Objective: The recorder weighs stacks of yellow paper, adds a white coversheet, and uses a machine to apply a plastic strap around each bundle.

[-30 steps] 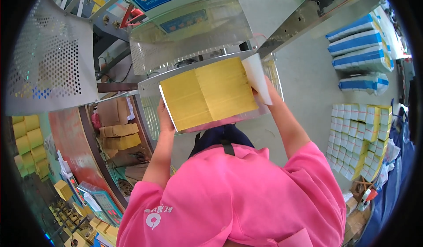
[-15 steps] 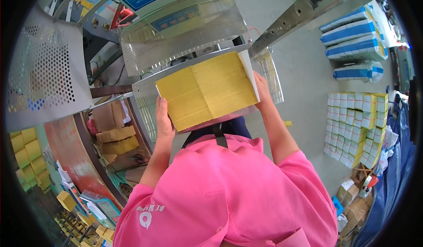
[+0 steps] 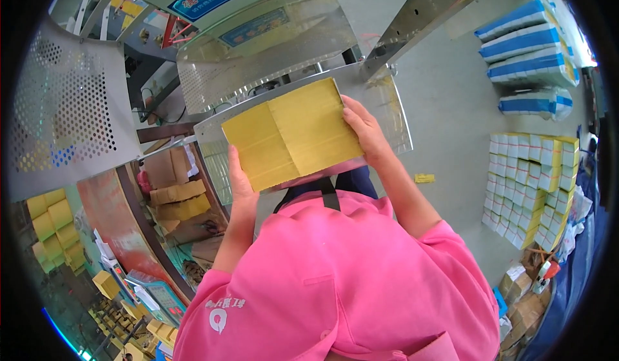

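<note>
We note the yellow paper stack (image 3: 291, 133) clamped flat between left hand (image 3: 240, 184) and right hand (image 3: 365, 131), each gripping an opposite edge, level over the clear machine tray (image 3: 387, 113), likely to keep sheets squared.

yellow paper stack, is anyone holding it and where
Yes. The yellow paper stack is held at its two opposite short edges: left hand on the near-left edge, right hand on the right edge.
</note>
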### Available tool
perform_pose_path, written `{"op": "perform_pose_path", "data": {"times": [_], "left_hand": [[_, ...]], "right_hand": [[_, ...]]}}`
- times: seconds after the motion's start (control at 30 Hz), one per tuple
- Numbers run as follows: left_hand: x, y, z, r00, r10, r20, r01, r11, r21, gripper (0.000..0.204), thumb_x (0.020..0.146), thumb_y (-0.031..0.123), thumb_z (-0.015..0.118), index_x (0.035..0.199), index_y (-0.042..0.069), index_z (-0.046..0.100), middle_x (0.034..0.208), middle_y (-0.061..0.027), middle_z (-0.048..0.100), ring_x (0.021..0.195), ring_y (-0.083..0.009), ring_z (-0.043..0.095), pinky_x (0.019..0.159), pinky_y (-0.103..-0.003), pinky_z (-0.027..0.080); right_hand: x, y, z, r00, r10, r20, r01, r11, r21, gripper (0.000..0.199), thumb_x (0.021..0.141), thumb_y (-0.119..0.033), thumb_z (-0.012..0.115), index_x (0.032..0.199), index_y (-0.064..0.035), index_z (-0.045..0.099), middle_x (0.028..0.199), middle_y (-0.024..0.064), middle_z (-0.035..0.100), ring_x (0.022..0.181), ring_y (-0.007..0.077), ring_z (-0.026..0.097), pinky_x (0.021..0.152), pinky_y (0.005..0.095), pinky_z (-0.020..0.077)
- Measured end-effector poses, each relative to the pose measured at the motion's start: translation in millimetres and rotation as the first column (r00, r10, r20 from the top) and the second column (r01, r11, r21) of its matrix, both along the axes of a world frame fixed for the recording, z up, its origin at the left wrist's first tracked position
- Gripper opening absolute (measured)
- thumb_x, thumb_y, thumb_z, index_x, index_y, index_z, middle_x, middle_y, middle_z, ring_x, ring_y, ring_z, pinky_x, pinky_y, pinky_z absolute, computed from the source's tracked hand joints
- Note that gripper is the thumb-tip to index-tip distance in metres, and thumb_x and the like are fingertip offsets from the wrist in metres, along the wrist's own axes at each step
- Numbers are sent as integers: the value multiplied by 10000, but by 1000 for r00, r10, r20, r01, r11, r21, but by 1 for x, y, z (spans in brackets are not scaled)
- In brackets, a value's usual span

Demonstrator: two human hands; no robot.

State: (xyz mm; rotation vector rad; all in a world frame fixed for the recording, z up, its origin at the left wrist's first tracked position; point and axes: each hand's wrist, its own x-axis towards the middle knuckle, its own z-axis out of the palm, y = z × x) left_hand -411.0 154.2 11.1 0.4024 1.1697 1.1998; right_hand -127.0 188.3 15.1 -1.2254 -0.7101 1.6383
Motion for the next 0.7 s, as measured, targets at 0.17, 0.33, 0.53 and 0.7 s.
{"op": "perform_pose_path", "data": {"times": [0.17,0.33,0.53,0.7], "left_hand": [[4,-1,2,996,85,11,-85,996,30,633,996,544,385,1352,28,471,1308,-103,546,1188,-234,531,1001,-366,413],[-7,-4,-9,986,142,83,-141,990,-18,608,1001,540,375,1290,27,524,1242,-88,587,1143,-214,558,974,-340,427],[-4,-1,-13,989,148,16,-147,987,-59,548,1005,498,405,1247,28,550,1161,-65,612,1073,-186,587,936,-318,451],[-10,0,-22,987,156,48,-153,986,-68,522,1005,475,418,1242,31,557,1160,-70,617,1056,-186,602,917,-317,474]], "right_hand": [[-3,5,-1,997,-14,-71,3,988,-153,434,980,-220,525,1376,-44,489,1299,67,561,1169,150,529,978,284,426],[-6,10,7,997,13,-72,-25,984,-174,448,994,-275,498,1375,-40,486,1312,86,552,1188,171,520,1001,303,411],[2,8,-2,971,-84,-223,31,973,-228,462,1011,-335,465,1360,-34,501,1325,94,548,1213,179,504,1036,303,381],[-4,6,-12,998,41,46,-37,996,-87,493,1024,-363,428,1380,-25,475,1357,101,523,1243,180,475,1056,305,357]]}}
